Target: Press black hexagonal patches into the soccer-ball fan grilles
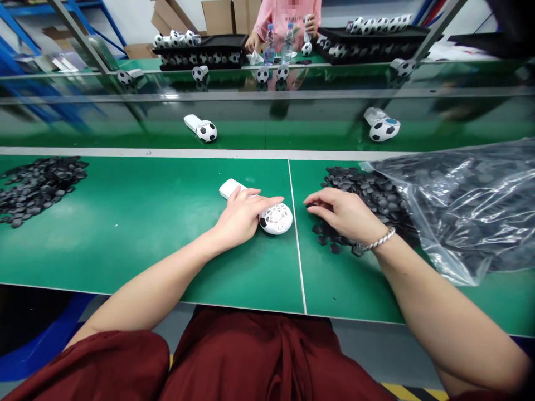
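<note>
Under my left hand (244, 214) lies a white handheld fan (276, 221) with a round, football-patterned head. My fingers wrap over its neck and the near side of the head, and the white handle sticks out beyond them. One black patch shows on the head; its other visible cells are white openwork. My right hand (340, 209) pinches a small black plastic piece at the fingertips, just right of the fan. Beneath and behind that hand spreads a pile of black pieces (376, 192).
A clear plastic bag (472, 206) of dark pieces covers the right side. Another black pile (39, 184) lies far left. Finished-looking football fans (207, 131) rest on the green strip beyond the pale rail. Across it, a person in pink sits between black trays (200, 44).
</note>
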Demonstrator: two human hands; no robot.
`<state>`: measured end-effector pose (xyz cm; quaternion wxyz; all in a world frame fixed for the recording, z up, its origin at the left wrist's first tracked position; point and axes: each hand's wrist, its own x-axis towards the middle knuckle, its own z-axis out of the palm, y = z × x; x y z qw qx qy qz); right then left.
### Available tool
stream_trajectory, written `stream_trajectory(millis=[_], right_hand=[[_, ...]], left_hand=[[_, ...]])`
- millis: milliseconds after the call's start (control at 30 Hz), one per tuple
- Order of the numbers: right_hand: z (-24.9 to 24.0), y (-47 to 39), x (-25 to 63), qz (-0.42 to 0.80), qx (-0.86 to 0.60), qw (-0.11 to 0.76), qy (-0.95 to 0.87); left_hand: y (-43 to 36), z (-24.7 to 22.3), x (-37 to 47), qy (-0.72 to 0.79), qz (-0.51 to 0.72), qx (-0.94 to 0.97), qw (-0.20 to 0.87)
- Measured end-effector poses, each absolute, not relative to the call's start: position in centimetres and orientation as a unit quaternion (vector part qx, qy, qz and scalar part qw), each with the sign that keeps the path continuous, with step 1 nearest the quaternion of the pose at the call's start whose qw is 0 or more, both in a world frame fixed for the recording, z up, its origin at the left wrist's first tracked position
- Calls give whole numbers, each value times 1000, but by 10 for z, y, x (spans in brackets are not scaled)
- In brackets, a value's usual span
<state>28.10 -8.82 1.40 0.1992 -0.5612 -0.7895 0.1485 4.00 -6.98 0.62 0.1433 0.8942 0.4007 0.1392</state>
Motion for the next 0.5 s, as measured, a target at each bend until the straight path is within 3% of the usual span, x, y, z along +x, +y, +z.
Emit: stream_trajectory(millis=[200, 500], right_hand=[[23, -105, 261, 202, -470, 301, -805], [12, -113, 245, 163, -341, 354, -856]], left_hand=[[-71, 10, 38, 393, 130, 896, 160], [-74, 16, 36, 376, 126, 895, 204]])
